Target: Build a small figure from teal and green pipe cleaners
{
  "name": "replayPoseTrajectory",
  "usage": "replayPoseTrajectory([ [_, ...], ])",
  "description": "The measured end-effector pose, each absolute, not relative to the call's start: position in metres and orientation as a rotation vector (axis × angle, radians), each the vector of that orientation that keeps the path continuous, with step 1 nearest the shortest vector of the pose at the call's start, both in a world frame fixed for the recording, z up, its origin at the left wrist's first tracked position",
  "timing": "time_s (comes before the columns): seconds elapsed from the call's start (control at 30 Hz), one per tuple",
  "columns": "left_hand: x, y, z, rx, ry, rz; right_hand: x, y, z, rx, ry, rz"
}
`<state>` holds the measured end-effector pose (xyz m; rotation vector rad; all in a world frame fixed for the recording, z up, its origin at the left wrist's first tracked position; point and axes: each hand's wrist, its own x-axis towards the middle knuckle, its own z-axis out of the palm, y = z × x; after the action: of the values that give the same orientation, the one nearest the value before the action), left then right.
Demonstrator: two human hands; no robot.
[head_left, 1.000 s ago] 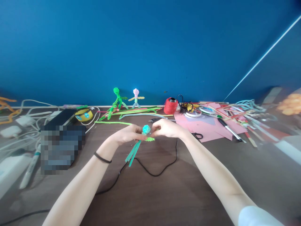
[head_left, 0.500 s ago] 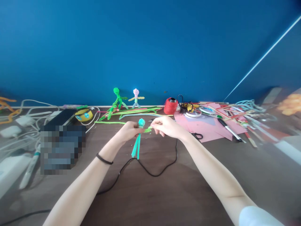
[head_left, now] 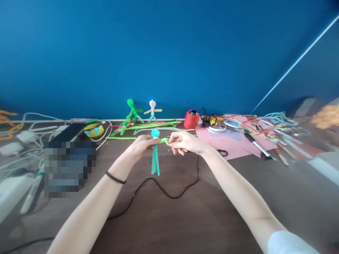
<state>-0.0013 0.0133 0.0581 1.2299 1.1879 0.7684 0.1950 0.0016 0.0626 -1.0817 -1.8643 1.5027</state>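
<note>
Since a second ago the teal pipe-cleaner figure [head_left: 155, 155] has swung from a slant to hang nearly straight down, and both my hands have drifted a little up and away from me, toward the blue wall [head_left: 169, 53].

My left hand [head_left: 141, 145] is closed around the figure just under its round teal head, thumb and fingers pinched on the stem, so the head stands above my knuckles and the two long teal legs dangle below, clear of the brown table [head_left: 185, 218]. My right hand [head_left: 185, 143] has its fingertips pinched shut on the lime-green pipe cleaner [head_left: 164, 141], which runs sideways from the figure's neck; the other fingers curl loosely under. The two hands are close together, almost touching, with only the green piece between them.

Below the hands a black cable [head_left: 169, 192] loops across the table. Further back, against the wall, a green pipe-cleaner figure [head_left: 130, 114] and a smaller pink-headed figure [head_left: 153, 110] stand beside each other, with loose pipe cleaners [head_left: 150, 126] lying in front of them. A red spool of thread [head_left: 191, 119] sits to their right, next to pink paper [head_left: 233, 141] and a black marker [head_left: 255, 144]. A black band circles my left wrist.
</note>
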Motion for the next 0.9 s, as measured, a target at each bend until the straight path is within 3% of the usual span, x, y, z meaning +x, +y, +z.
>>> replayPoseTrajectory([
  [0.27,-0.005,0.008,0.068,1.46,1.042,0.629,0.205,0.009,0.059,-1.082,-1.907,1.605],
  [0.6,-0.005,0.003,0.075,1.618,1.033,0.434,0.199,0.0,0.07,-1.301,-2.075,1.092],
  [0.9,0.001,0.002,0.072,1.543,1.137,0.518,0.19,-0.013,0.081,-1.344,-2.05,0.81],
])
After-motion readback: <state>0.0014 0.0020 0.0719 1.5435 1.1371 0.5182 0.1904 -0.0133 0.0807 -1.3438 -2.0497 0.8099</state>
